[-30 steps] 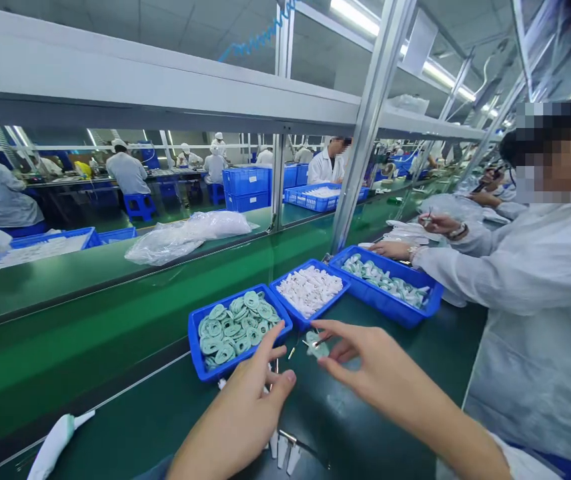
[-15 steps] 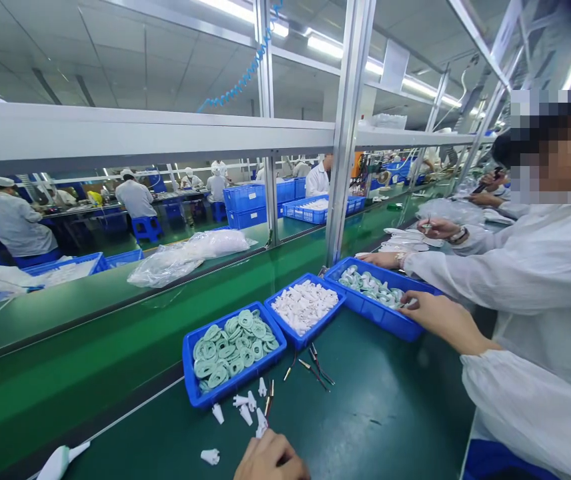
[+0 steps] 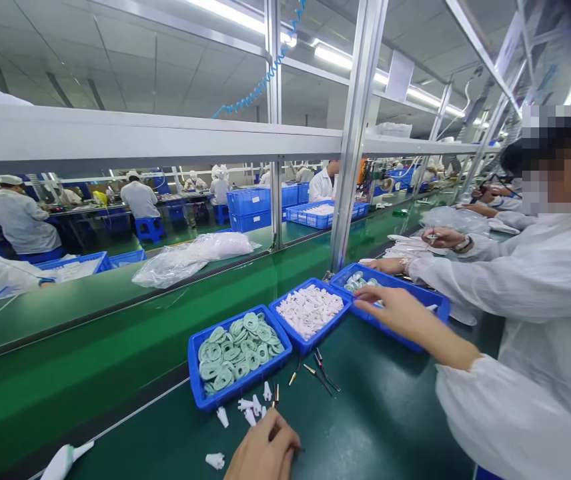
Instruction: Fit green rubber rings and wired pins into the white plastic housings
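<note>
Right hand [image 3: 398, 317] open over the two o'clock blue tray [image 3: 395, 283], light pale-green parts [image 3: 358, 283], fingertip pinch; left hand [image 3: 265, 450] curled, hold unclear!

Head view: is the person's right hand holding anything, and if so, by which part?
Nothing shows as held: the right hand is open, its fingers spread over the near rim of the blue tray of pale green parts.
</note>
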Demonstrator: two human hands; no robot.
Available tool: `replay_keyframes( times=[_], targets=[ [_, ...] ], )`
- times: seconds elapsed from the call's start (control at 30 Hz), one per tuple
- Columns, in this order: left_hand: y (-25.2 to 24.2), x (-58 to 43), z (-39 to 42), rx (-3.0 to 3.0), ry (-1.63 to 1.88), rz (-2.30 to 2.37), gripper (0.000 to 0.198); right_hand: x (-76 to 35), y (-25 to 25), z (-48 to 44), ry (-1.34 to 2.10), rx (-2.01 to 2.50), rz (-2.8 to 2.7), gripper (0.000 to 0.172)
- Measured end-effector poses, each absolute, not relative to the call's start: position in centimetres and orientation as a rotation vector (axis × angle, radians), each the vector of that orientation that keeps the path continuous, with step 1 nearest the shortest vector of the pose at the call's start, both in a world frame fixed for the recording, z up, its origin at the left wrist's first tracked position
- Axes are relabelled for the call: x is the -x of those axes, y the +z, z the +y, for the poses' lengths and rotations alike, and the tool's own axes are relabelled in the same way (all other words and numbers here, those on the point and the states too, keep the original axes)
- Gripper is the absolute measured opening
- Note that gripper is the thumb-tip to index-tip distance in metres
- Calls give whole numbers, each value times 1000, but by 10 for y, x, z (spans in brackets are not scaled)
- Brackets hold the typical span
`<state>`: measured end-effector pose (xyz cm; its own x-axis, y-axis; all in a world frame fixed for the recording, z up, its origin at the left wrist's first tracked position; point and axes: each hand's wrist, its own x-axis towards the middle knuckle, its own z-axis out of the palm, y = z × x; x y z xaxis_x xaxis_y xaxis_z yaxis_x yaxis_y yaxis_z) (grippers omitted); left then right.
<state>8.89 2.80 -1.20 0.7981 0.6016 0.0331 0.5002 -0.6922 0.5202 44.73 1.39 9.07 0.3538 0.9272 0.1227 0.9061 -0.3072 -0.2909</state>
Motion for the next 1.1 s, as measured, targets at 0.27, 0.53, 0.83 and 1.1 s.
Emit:
replay_keyframes(
  times=[0.27, 0.53, 0.83, 1.1],
  targets=[
    [19, -84, 34, -2246, 403, 903, 24, -368, 52, 88, 244, 2288, -1783, 27],
    [48, -77, 49, -2142, 604, 1089, 35, -374, 60, 88, 240, 2170, -1707, 24],
    [60, -98, 108, -2149, 692, 1291, 31, -327, 100, 92, 449, 1670, -1590, 18],
    [62, -91, 122, -1868, 903, 1184, 15, -262, 135, 99, 736, 1287, -1506, 25]
  ],
)
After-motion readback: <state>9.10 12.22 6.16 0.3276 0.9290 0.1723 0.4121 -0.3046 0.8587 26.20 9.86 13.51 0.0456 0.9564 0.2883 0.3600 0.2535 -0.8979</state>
